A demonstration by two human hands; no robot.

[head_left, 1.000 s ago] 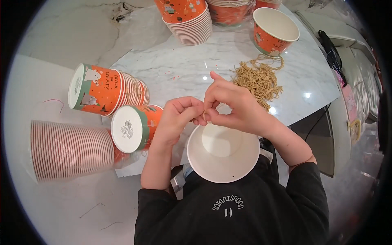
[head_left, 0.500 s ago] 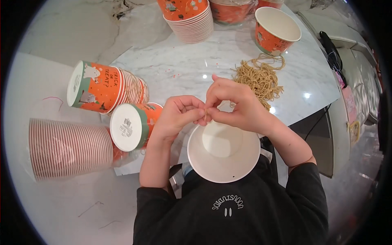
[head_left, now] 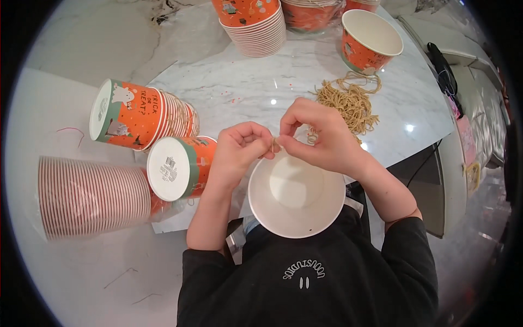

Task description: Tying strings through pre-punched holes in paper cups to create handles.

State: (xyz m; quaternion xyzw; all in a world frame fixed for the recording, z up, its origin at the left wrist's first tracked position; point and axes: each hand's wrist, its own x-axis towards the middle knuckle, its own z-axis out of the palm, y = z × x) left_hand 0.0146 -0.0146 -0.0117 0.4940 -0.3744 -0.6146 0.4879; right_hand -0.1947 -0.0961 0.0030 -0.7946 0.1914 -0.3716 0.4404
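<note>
A white-lined paper bucket [head_left: 297, 210] rests at my lap against the table's edge, its mouth facing up, with a small dark hole near the rim closest to me. Over its far rim my left hand [head_left: 243, 150] and my right hand [head_left: 318, 133] meet, thumbs and fingertips pinched on a short piece of tan cord [head_left: 276, 143]. Part of the cord is hidden by the fingers. Beyond my right hand lies a loose heap of tan cords [head_left: 348, 106] on the table.
An orange bucket [head_left: 372, 41] stands at the far right. Stacked buckets [head_left: 253, 32] rise at the back. On the left lie a stack of orange buckets with cords [head_left: 139, 115], another orange bucket [head_left: 171, 169] and a plastic-wrapped stack [head_left: 92, 197]. The marble table [head_left: 234, 76] curves off rightward.
My fingertips have drawn slightly apart, and my right hand has shifted a little up and right. The bucket at my lap has moved slightly away from me.
</note>
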